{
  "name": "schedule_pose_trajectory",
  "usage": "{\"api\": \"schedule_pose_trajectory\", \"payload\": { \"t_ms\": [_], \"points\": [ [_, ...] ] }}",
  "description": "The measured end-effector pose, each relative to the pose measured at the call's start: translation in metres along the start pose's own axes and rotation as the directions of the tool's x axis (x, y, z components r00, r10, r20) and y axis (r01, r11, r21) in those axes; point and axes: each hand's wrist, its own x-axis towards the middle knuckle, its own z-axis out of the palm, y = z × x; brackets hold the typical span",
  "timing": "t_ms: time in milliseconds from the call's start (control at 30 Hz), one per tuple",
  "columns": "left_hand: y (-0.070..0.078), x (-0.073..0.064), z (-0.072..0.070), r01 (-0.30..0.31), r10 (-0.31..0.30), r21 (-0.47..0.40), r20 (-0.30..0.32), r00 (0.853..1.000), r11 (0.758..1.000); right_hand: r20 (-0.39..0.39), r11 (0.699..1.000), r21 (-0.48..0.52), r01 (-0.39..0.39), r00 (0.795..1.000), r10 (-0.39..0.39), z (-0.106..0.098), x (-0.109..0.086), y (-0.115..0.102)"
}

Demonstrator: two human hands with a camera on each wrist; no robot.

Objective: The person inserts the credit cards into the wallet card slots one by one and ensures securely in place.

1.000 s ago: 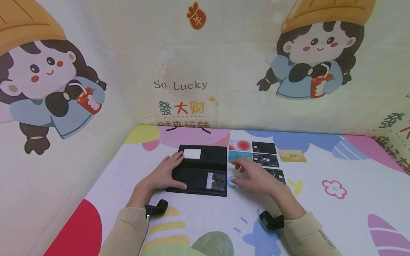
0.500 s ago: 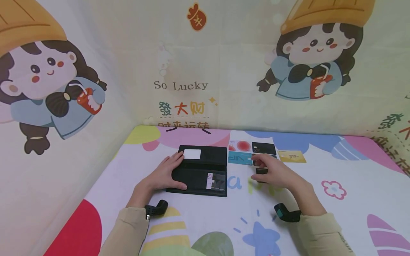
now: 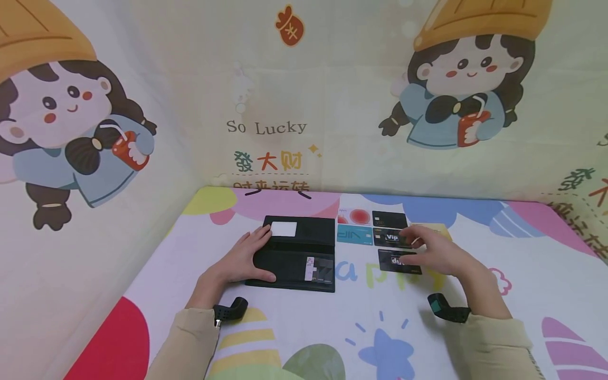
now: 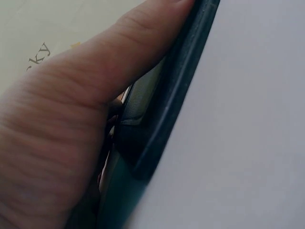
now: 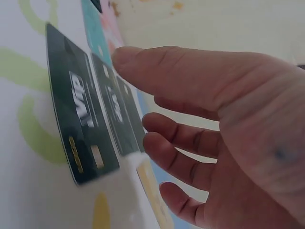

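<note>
An unfolded black wallet (image 3: 280, 264) lies flat on the table, with a white rectangle (image 3: 283, 228) in its upper half and a dark card (image 3: 323, 272) in a lower pocket. My left hand (image 3: 244, 258) rests spread on the wallet's left side, thumb along the lower half. My right hand (image 3: 439, 250) hovers over the nearest black card (image 3: 390, 263) and the middle black Vip card (image 3: 386, 237), partly covering both. In the right wrist view, its loosely bent fingers (image 5: 178, 157) hold nothing, and the nearest black card (image 5: 78, 119) lies beyond the thumb.
More cards lie right of the wallet: a pink-red one (image 3: 358, 216), a teal one (image 3: 353, 235), a black one (image 3: 389, 219) and a gold one (image 3: 442, 228) partly behind my right hand. A patterned cloth backdrop (image 3: 342, 105) stands behind the table.
My right hand has moved rightward from beside the wallet to over the black cards, uncovering the teal card and the nearest black card. My left hand has stayed on the wallet.
</note>
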Motion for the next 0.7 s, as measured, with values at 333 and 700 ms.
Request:
{"api": "schedule_pose_trajectory", "payload": {
  "t_ms": [333,700],
  "points": [
    [0.000,0.000,0.000,0.002,-0.002,0.003,0.002,1.000,1.000,0.069,0.994,0.028,-0.105,0.992,0.103,-0.006,-0.006,0.015],
    [0.000,-0.001,0.000,-0.011,0.011,-0.002,-0.008,1.000,1.000,0.099,0.994,0.032,-0.105,0.990,0.101,-0.002,-0.011,0.031]
  ]
}}
